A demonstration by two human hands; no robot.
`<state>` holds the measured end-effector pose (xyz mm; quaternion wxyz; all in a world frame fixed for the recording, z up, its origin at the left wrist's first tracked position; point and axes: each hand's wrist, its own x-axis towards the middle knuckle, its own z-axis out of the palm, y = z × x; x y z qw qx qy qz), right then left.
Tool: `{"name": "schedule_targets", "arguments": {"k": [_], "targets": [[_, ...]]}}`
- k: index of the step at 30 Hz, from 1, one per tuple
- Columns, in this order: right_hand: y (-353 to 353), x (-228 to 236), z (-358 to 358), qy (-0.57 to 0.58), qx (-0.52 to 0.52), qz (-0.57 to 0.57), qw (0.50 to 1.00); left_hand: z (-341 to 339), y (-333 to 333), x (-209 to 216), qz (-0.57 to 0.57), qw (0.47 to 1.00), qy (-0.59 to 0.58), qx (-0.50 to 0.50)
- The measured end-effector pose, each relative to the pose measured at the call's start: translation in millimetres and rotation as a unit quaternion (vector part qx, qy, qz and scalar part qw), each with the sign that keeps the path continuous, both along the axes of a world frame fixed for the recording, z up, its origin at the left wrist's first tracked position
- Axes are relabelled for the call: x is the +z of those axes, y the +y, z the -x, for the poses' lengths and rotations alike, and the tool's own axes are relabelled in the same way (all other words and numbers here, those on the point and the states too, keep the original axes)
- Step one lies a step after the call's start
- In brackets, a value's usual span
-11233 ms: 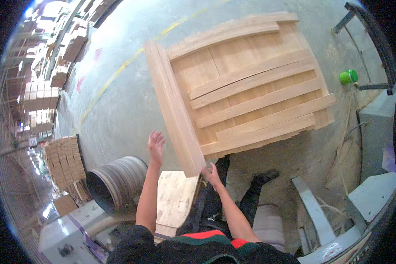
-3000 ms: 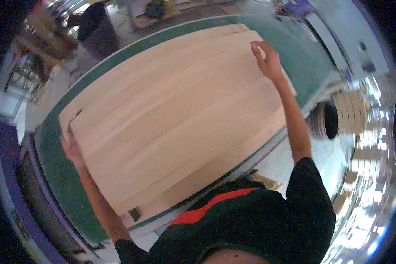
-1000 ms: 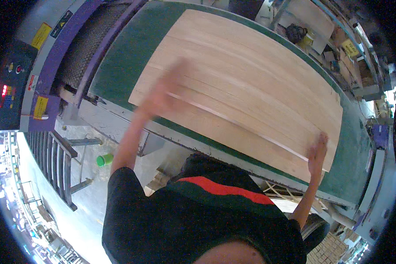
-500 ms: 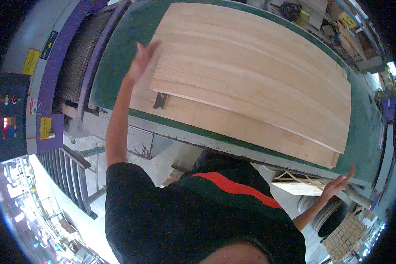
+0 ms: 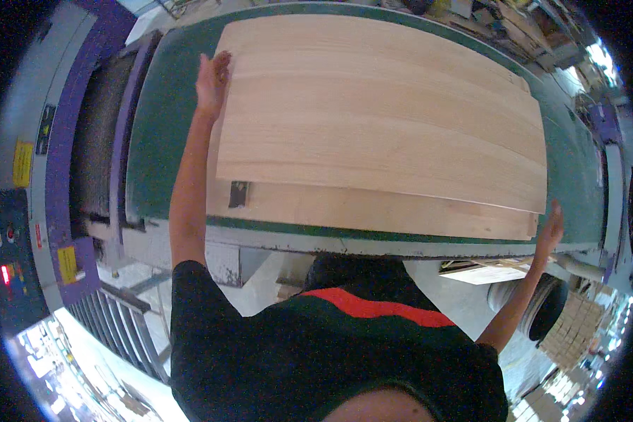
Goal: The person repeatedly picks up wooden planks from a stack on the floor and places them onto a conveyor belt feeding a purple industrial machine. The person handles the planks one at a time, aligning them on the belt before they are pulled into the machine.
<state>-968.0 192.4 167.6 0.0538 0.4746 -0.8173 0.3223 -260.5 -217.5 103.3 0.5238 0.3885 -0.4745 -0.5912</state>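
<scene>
A wide pale wooden panel (image 5: pixel 380 112) lies on a second wooden panel (image 5: pixel 373 209), whose near strip shows below it. Both rest on a green conveyor belt (image 5: pixel 169 126). My left hand (image 5: pixel 212 83) is at the upper panel's left end, its fingers apart and slightly bent beside the edge; whether they touch it is hard to tell. At the other end, my right hand (image 5: pixel 552 228) is held upright by the panels' near right corner, fingers stretched out. A small dark patch (image 5: pixel 238 194) shows on the lower panel near its left end.
On the left stands a grey and purple machine (image 5: pixel 63 141) with a control panel (image 5: pixel 7 260) of lit buttons. Beneath it is a dark railing (image 5: pixel 119 316). Stacked wooden pieces (image 5: pixel 577 323) and a dark round roll (image 5: pixel 548 306) sit at the lower right. Mixed goods (image 5: pixel 513 32) fill the far right.
My right hand has moved up to the panels' right end. My left hand stays by the left end. The view has turned, so the panels lie more level in it.
</scene>
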Motion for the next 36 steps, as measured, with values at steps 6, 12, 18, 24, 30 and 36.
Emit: {"name": "schedule_targets", "arguments": {"k": [6,12,18,24,30,36], "targets": [[-189,5,22,0.14,0.106,-0.028,0.984,40,-54,6,-0.018,0.999,0.009,0.036],[-302,-20,71,0.106,0.144,-0.11,0.978,71,-54,25,-0.128,0.989,-0.057,0.05],[-323,-29,70,0.013,0.104,-0.182,0.978,24,-60,-2,-0.003,0.972,-0.233,0.0],[-298,-49,95,0.039,0.119,-0.136,0.983,37,-60,3,-0.013,0.941,-0.337,0.012],[-297,-16,64,0.079,0.143,-0.194,0.967,27,-50,7,0.053,0.927,-0.372,0.003],[-223,-3,44,0.096,0.262,-0.048,0.959,55,60,114,0.269,0.775,-0.568,0.065]]}}
